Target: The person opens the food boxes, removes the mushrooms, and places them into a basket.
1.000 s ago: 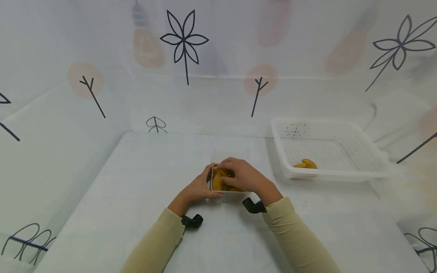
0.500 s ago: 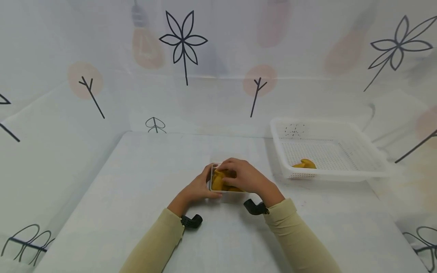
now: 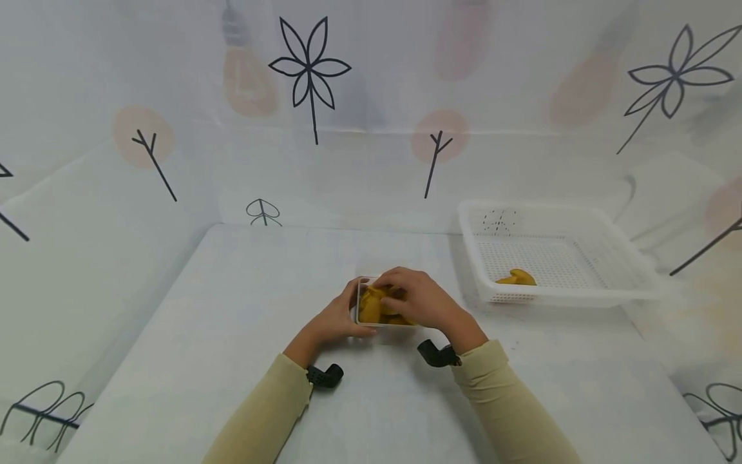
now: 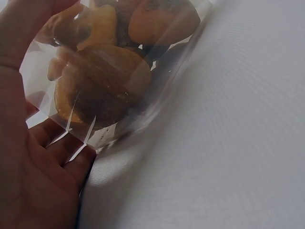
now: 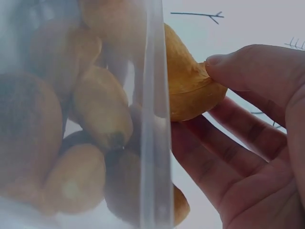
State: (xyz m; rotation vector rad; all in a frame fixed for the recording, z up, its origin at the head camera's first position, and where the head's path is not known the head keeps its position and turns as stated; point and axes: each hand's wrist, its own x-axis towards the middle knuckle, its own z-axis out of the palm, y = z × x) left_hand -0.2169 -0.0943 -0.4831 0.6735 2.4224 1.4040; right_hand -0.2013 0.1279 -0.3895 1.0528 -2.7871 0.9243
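A clear plastic box (image 3: 385, 325) holds several yellow, gourd-shaped pieces (image 3: 370, 306). My left hand (image 3: 335, 319) grips the box from its left side, fingers behind and thumb along the near side; through the wall in the left wrist view, rounded orange pieces (image 4: 102, 81) press close together. Over the box's right part is my right hand (image 3: 418, 298), reaching in at the open top. In the right wrist view its thumb and fingers pinch one yellow gourd-shaped piece (image 5: 190, 88) at the rim, partly hidden by the cloudy wall (image 5: 156, 152).
A white perforated basket (image 3: 580, 298) stands at the back right, with yellow pieces (image 3: 518, 277) in its near left corner. The white tabletop (image 3: 261, 290) meets a printed cloth backdrop (image 3: 359, 174) behind.
My right hand and wrist have shifted slightly to the right over the box, baring a bit more of the pieces inside. The left hand keeps its grip on the box.
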